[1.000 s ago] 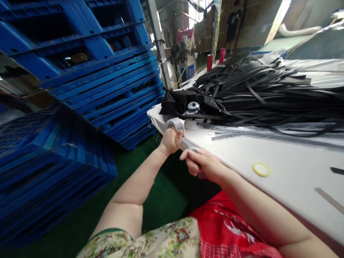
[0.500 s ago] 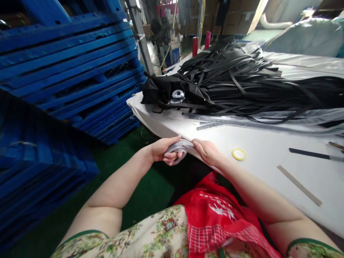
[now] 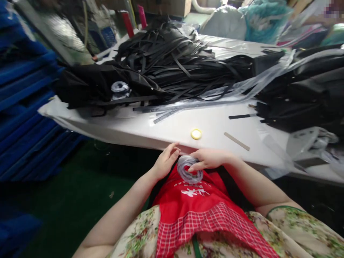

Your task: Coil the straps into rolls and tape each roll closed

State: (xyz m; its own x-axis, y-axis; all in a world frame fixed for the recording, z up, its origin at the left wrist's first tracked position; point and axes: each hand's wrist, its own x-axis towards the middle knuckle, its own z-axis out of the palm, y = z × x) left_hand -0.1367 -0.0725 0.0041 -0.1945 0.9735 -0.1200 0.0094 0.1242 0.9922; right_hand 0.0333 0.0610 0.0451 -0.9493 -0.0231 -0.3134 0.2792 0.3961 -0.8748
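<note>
My right hand [image 3: 211, 158] pinches a coil of greyish, see-through strip [image 3: 183, 172] at its upper right side, with the thumb through the ring. The coil hangs in front of my red apron [image 3: 172, 197], just below the table's edge. To the left of it, apart from the coil, my left hand [image 3: 166, 161] has its fingers stretched out and holds nothing. A yellow ring [image 3: 196, 134] lies on the white table [image 3: 185, 123] beyond my hands. Farther back, a second, similar coil [image 3: 120, 89] rests on black material.
Black straps [image 3: 174, 71] are heaped along the table's back. A grey-brown strip [image 3: 236, 141] and a black strip [image 3: 239, 116] lie on the right part. Black fabric [image 3: 306, 104] and clear plastic [image 3: 309, 143] are at the far right. Blue pallets [image 3: 27, 107] stand at left.
The strip has gone from being wound round my left hand to a loose coil in my right hand. My left hand has come off it and opened. The view has swung right.
</note>
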